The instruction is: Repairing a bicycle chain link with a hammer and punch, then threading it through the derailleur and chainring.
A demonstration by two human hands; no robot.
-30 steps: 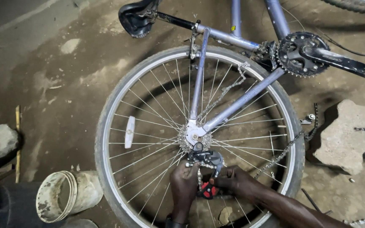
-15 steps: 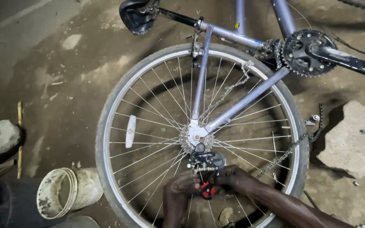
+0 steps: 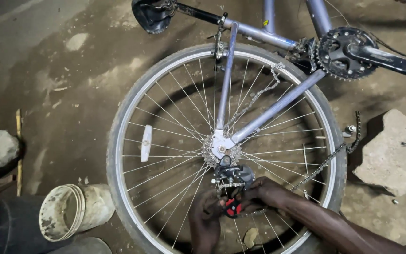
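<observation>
Left hand (image 3: 206,217): at 6 o'clock of the wheel (image 3: 118,155), fingers closed around the derailleur (image 3: 233,176) cage, seemingly to steady it.
Right hand (image 3: 264,193): pinched on the chain (image 3: 316,169) at the red pulley (image 3: 231,207), likely guiding it through.
Derailleur: just below the cogs (image 3: 207,153).
Bike: upside down on the floor (image 3: 62,70), so the wheel was reachable.
Bucket (image 3: 66,211): at 8 o'clock, on its side, contents not visible.

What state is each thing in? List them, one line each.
Bicycle: lying on its side on the ground.
Chain: off the chainring, hanging slack.
Rear derailleur: on the wheel, held by both hands.
Left hand: gripping the derailleur's lower part.
Right hand: gripping beside it.
Bucket: tipped on its side.
</observation>
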